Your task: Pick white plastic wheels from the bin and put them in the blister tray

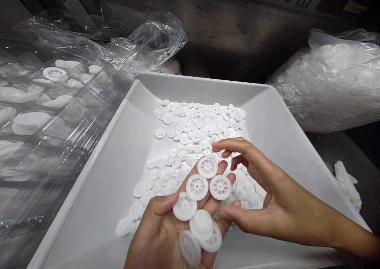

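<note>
Palm up, my left hand (160,225) carries several white plastic gears (197,187) spread over its palm and fingers. Most lie flat with their spokes showing; one stepped gear (202,224) shows a smaller toothed hub, and its disc overlaps a neighbour. My right hand (264,186) hovers just beside them, thumb and fingers apart, with nothing visible between them. Its thumb is close to the fingertips of my left hand. Below both hands, a grey-white tray (118,150) holds a scattered layer of similar gears (196,134).
At the left, clear plastic trays (89,114) with white parts in their pockets stand against the tray's side. Crumpled clear film (151,35) lies behind them. A full bag of white gears (332,83) rests at the right, with a crumpled white piece (347,186) below it.
</note>
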`<state>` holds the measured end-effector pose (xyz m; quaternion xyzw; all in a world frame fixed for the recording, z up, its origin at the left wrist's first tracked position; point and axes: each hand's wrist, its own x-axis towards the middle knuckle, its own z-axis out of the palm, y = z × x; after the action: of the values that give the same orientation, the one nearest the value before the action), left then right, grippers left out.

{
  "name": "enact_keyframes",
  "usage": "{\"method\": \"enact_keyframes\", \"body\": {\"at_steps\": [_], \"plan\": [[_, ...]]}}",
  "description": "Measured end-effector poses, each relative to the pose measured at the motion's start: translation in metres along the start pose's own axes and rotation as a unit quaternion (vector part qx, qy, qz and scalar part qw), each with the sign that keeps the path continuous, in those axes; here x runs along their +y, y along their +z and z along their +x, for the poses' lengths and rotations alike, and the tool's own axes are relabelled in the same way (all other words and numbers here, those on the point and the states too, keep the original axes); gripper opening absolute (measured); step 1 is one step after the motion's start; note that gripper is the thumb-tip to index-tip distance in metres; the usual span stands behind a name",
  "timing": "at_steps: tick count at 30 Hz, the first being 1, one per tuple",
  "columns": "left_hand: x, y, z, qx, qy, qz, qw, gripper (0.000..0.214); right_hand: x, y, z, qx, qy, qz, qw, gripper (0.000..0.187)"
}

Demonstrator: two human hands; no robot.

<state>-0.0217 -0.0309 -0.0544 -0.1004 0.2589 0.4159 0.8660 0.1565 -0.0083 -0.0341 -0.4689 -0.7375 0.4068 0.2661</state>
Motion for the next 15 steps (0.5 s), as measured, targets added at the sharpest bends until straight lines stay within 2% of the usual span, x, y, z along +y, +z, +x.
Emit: {"method": "enact_keyframes", "body": {"at_steps": [4,9,15], "plan": [[-0.001,0.002,-0.001,0.026,0.001,0.005,1.000,0.053,0.001,-0.001,-0.001,-0.006,-0.008,-0.010,1.000,0.066],[-0.001,0.002,0.000,0.034,0.001,0.005,0.999,0.057,0.002,-0.001,-0.002,-0.007,-0.011,-0.007,1.000,0.065],[0.002,0.011,0.000,0.040,-0.019,-0.016,0.999,0.053,0.004,-0.002,0.002,-0.011,-0.017,-0.008,1.000,0.065]]}}
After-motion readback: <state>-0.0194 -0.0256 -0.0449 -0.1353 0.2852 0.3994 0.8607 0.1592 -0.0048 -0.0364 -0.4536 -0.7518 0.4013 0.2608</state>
